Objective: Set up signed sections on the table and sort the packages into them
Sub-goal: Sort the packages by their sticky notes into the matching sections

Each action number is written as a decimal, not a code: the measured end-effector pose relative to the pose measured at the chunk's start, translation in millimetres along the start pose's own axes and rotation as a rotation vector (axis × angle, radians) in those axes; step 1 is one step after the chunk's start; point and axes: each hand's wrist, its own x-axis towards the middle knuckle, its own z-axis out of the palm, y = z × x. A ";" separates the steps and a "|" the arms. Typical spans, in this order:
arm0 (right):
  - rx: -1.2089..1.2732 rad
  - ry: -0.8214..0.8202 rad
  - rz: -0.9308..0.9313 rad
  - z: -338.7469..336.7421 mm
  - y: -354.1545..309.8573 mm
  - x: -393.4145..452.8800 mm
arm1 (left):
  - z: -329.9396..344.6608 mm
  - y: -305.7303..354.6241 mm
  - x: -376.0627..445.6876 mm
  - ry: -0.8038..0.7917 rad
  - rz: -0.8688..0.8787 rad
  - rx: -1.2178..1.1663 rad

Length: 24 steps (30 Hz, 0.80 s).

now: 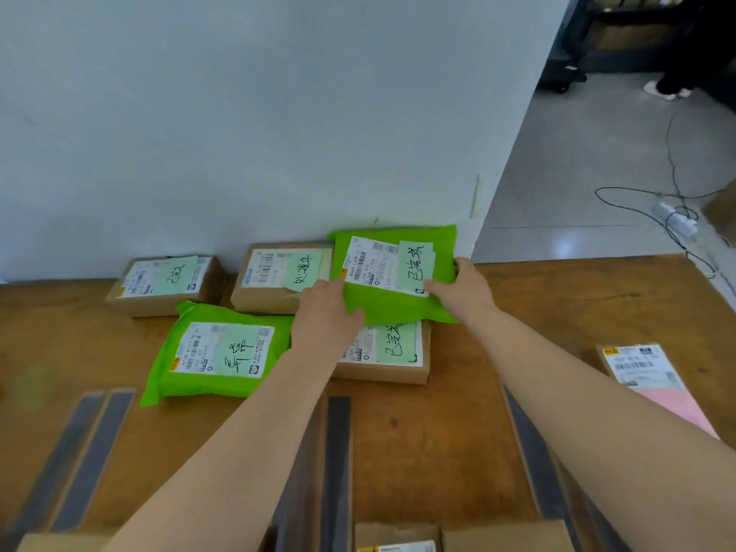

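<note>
A green mailer bag (392,302) with a shipping label and a pale green handwritten note is held over a brown box (388,354) near the wall. My left hand (324,312) grips its left edge and my right hand (464,290) grips its right edge. A second green mailer (217,352) lies to the left on the wooden table (430,440). Two more brown boxes with green notes sit against the wall, one (163,284) at the left and one (278,276) in the middle.
Dark strips (93,452) (338,464) (531,460) run across the table towards me. A brown package with a pink sheet (645,372) lies at the right. Cardboard boxes (398,537) sit at the near edge. Cables (677,217) trail on the floor beyond the table.
</note>
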 end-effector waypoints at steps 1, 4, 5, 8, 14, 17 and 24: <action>0.021 -0.004 0.018 1.1 0.9 1.5 | 1.0 0.0 -0.9 -0.007 0.009 0.003; 0.150 0.002 0.070 2.3 3.7 0.5 | 0.2 1.2 -5.3 -0.034 0.008 -0.031; 0.210 0.023 0.088 2.2 4.6 -1.3 | -0.2 1.5 -7.4 -0.048 0.004 -0.045; 0.339 0.072 0.116 -1.2 6.1 -11.6 | -1.0 4.4 -17.0 -0.078 0.008 -0.049; 0.597 0.142 0.105 -24.4 7.3 -58.4 | -11.1 17.7 -59.7 0.003 0.003 -0.163; 0.791 0.153 0.052 -44.5 2.0 -101.3 | -19.2 32.3 -101.1 0.068 -0.134 -0.509; 1.050 -0.057 -0.047 -67.2 -1.0 -235.1 | -40.5 78.4 -211.2 0.105 -0.217 -1.364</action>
